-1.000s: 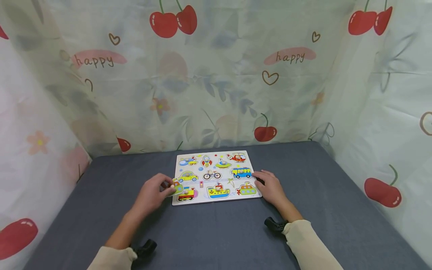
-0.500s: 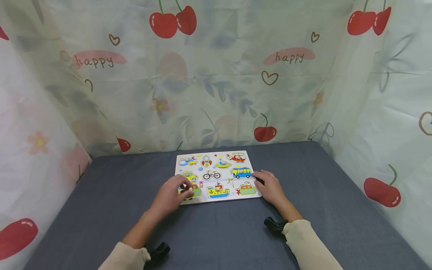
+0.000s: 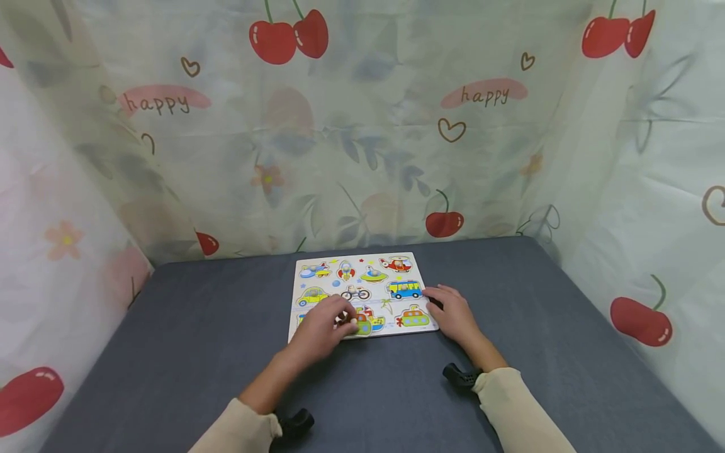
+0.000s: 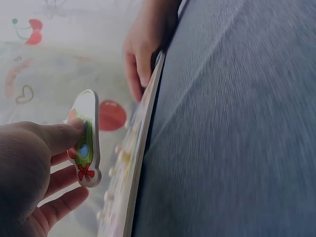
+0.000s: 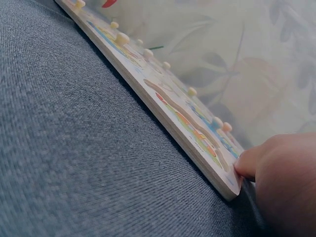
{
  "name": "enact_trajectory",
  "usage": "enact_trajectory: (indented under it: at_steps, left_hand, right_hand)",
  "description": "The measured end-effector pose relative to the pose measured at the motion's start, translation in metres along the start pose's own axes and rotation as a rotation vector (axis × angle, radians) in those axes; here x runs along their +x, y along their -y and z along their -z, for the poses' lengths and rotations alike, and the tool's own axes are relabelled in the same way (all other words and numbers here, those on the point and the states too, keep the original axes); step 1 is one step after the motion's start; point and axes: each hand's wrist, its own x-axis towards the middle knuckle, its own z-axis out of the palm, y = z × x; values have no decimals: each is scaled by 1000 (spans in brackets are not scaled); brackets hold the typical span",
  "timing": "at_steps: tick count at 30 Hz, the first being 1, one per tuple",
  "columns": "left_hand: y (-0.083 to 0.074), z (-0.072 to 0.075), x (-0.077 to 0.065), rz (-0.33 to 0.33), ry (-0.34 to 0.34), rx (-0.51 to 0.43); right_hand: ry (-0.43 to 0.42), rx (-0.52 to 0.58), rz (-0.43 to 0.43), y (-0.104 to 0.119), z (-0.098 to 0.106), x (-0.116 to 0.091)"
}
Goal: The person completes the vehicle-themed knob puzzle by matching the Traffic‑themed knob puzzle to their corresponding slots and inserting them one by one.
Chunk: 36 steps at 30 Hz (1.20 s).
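Observation:
My left hand (image 3: pixel 320 327) pinches a green and red submarine puzzle piece (image 4: pixel 85 143) by its knob, between thumb and fingers. It holds the piece above the front part of a wooden knob puzzle board (image 3: pixel 391 331), over the ship piece (image 3: pixel 376 322). In the left wrist view the submarine stands on edge, apart from the board. To its right, a submarine-shaped recess (image 5: pixel 192 131) with a matching picture has no piece in it. My right hand (image 3: pixel 453 311) rests at the board's right edge, its fingertips touching the board.
Other knobbed pieces sit in the board, among them a bus (image 3: pixel 404 289), a bicycle (image 3: pixel 355 294), a car (image 3: pixel 311 296) and a helicopter (image 3: pixel 396 264). A dark grey cloth (image 3: pixel 374 390) covers the table. A printed curtain (image 3: pixel 362 157) hangs behind and at both sides.
My left hand has moved right across the board with the submarine piece, from the board's left edge to above the ship. My right hand has stayed at the right edge.

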Motion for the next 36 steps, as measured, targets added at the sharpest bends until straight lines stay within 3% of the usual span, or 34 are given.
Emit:
enact_trajectory:
  at_steps: [10,29,36]
  left_hand:
    - [-16,-21,12,-71,9,-107]
    - [-31,-57,42,-17,-24,-289]
    - [-30,-69,50,8,-20,-281]
  right_hand:
    - [7,18,-18,1,-1,-2]
    - [-2,10,7,0,0,-1]
    - [-4,28,32,-1,1,0]
